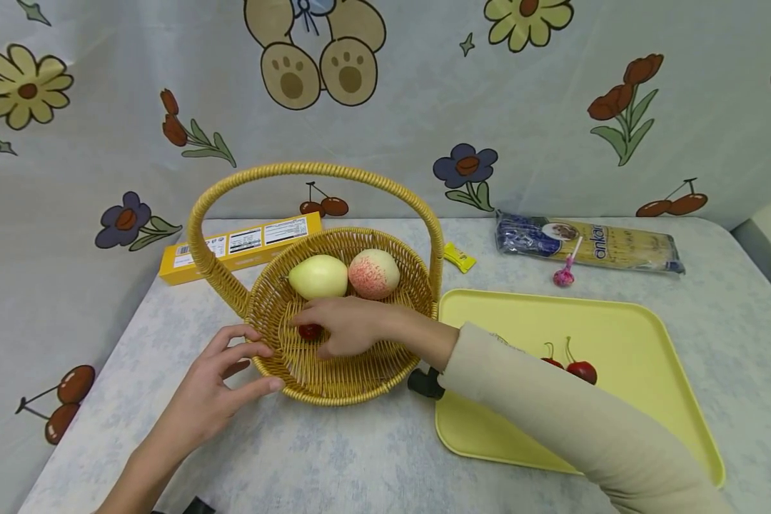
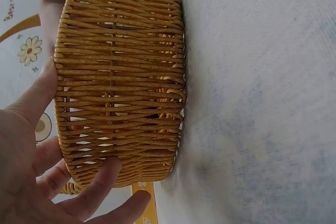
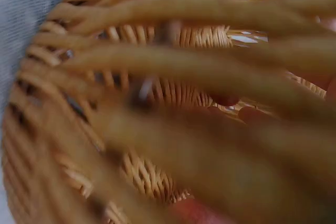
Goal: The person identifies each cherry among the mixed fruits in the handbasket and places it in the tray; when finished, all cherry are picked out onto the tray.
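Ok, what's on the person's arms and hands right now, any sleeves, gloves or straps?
Both hands are bare, no gloves or rings visible. The right hand comes out of a long beige sleeve that covers the forearm to the wrist. The left hand has a bare forearm, with something dark near the frame's bottom edge.

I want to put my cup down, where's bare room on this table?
Bare tabletop lies in front of the wicker basket, between the two arms. The far half of the yellow tray is bare; cherries sit nearer. Behind the tray it is crowded: pasta packet, lollipop, small yellow wrapper. The basket holds fruit and the right hand.
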Demonstrator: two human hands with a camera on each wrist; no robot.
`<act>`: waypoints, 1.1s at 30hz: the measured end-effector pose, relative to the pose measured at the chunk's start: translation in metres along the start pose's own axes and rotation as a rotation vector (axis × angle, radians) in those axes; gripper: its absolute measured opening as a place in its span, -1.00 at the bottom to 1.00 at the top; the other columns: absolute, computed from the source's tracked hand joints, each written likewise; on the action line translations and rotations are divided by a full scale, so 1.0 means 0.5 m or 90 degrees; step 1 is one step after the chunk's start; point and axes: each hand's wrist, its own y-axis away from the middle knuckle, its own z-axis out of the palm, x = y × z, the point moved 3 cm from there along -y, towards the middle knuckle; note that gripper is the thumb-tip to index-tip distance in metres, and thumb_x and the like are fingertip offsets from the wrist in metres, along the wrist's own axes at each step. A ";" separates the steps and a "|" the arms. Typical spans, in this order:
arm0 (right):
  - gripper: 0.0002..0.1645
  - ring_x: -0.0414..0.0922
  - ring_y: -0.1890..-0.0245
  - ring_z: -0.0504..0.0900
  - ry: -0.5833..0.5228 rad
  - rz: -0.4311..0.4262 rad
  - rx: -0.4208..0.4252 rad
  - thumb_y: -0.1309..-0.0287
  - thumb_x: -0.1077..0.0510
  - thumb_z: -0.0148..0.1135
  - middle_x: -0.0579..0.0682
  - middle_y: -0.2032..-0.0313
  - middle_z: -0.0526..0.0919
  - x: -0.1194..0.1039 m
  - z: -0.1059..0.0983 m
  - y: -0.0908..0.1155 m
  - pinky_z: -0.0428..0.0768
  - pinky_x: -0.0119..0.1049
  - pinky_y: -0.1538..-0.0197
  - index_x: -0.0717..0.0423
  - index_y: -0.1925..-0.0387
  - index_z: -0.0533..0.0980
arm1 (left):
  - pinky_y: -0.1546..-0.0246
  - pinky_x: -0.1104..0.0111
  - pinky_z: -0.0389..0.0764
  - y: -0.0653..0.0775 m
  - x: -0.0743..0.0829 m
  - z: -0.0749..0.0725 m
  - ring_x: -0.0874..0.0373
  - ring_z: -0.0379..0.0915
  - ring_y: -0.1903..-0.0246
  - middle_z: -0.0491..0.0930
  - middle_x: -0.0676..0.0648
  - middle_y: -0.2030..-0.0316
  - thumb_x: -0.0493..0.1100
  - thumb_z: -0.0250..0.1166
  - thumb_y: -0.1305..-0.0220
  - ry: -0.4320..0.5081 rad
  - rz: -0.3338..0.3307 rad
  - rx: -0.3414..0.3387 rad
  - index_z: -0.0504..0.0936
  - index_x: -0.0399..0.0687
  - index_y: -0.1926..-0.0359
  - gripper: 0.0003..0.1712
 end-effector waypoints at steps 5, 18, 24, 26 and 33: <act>-0.32 -0.15 -0.34 0.29 0.021 0.004 -0.025 -0.32 0.14 0.22 0.02 -0.35 0.36 -0.001 0.014 -0.019 0.27 -0.33 -0.37 0.10 -0.42 0.30 | 0.02 0.03 0.62 -0.002 0.000 0.001 0.23 0.32 -0.09 0.37 0.00 -0.04 -0.22 0.52 -0.09 0.009 -0.003 -0.004 0.68 -0.13 0.16 -0.72; -0.61 -0.23 -0.13 0.46 0.024 -0.013 0.028 -0.32 0.18 0.23 -0.09 -0.09 0.57 -0.008 0.006 0.000 0.39 -0.38 -0.23 0.03 -0.17 0.59 | -0.06 0.02 0.58 -0.001 0.003 0.001 0.11 0.34 -0.09 0.38 0.02 -0.03 -0.19 0.51 -0.11 -0.004 -0.003 -0.005 0.68 -0.10 0.15 -0.72; -0.77 -0.32 0.01 0.51 0.008 -0.077 0.122 -0.34 0.18 0.23 -0.21 0.06 0.65 -0.019 -0.010 0.040 0.45 -0.37 -0.12 -0.03 0.03 0.68 | -0.04 -0.01 0.45 0.001 0.003 -0.001 0.12 0.29 -0.11 0.40 0.04 -0.03 -0.16 0.54 -0.07 -0.031 0.001 0.004 0.69 -0.05 0.17 -0.71; -0.77 -0.33 0.01 0.51 0.012 -0.091 0.137 -0.34 0.20 0.22 -0.22 0.06 0.64 -0.022 -0.012 0.055 0.46 -0.36 -0.12 -0.03 0.04 0.68 | -0.06 -0.07 0.42 0.001 0.002 -0.001 0.10 0.27 -0.12 0.40 0.03 -0.03 -0.17 0.54 -0.07 -0.021 0.000 0.003 0.69 -0.07 0.17 -0.71; -0.64 -0.30 0.02 0.51 0.006 -0.131 0.168 -0.36 0.25 0.18 -0.12 -0.02 0.62 -0.035 -0.015 0.112 0.48 -0.37 -0.10 0.02 -0.15 0.58 | -0.07 -0.13 0.41 0.002 0.001 -0.002 0.05 0.26 -0.13 0.39 0.01 -0.03 -0.16 0.54 -0.07 -0.017 -0.006 0.002 0.68 -0.08 0.17 -0.71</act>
